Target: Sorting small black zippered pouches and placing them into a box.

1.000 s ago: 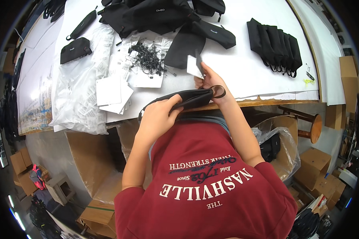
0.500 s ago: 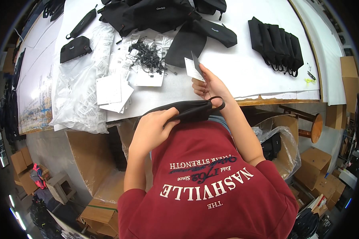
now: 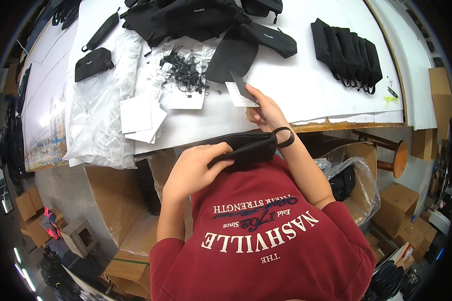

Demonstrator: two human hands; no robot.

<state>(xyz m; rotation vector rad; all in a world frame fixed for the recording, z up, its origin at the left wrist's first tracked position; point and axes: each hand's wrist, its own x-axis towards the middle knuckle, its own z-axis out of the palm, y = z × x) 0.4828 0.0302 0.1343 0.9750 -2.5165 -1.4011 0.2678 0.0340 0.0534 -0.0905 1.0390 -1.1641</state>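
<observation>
My left hand (image 3: 198, 165) grips a black zip pouch (image 3: 253, 146) near its left end, in front of the table's near edge. The pouch's wrist loop (image 3: 286, 136) sticks out at its right end, beside my right wrist. Pinched in my right hand (image 3: 267, 110) are hang tags, a white card (image 3: 238, 95) with a dark one against it, held above the table edge. A tangle of black tag strings (image 3: 182, 71) lies left of the tags, over white cards. Nearer the edge is a stack of white cards (image 3: 135, 115).
Clear plastic packing with labels (image 3: 105, 110) covers the table's left part, with a small black pouch (image 3: 93, 65) on it. Black bags (image 3: 186, 22) are heaped at the back. A row of black pouches (image 3: 346, 55) lies right. Cartons (image 3: 118, 200) and a wooden stool (image 3: 399, 159) stand below.
My right hand has come slightly down and right, and the tags have tilted further left. The pouch has shifted right and a little nearer me, with my left hand still on it.
</observation>
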